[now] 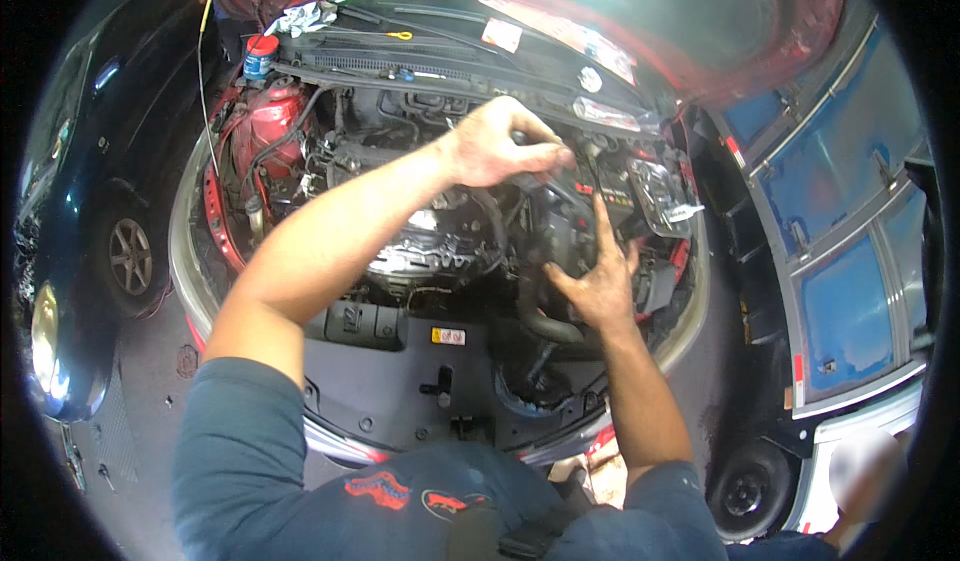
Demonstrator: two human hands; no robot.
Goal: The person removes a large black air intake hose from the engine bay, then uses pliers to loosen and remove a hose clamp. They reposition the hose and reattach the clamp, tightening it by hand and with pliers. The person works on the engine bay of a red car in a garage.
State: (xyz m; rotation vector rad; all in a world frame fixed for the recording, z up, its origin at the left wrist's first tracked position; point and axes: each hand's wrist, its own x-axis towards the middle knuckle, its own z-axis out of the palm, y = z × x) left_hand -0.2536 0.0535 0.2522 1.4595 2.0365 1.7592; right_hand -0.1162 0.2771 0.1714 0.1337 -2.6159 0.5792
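Over the open engine bay of a red car, my left hand (500, 146) is curled closed, thumb pressed toward the fingers. A dark rounded piece (520, 138) shows in its grip, perhaps a tool's handle; its kind is unclear. Lower and to the right, my right hand (603, 281) is spread, thumb apart and index finger stretched forward. Its fingertip is near a thin dark rod (597, 173) beside the battery (618, 199). Under this hand runs a black intake hose (540, 311). The shiny metal engine part (425, 241) lies below my left forearm.
A clear tray (660, 196) sits at the bay's right side. A blue tub with a red lid (261, 56) and a rag (303, 19) are at the far left. A dark car (90, 231) stands left; blue-paned doors (850, 301) and a person's arm (865, 496) are right.
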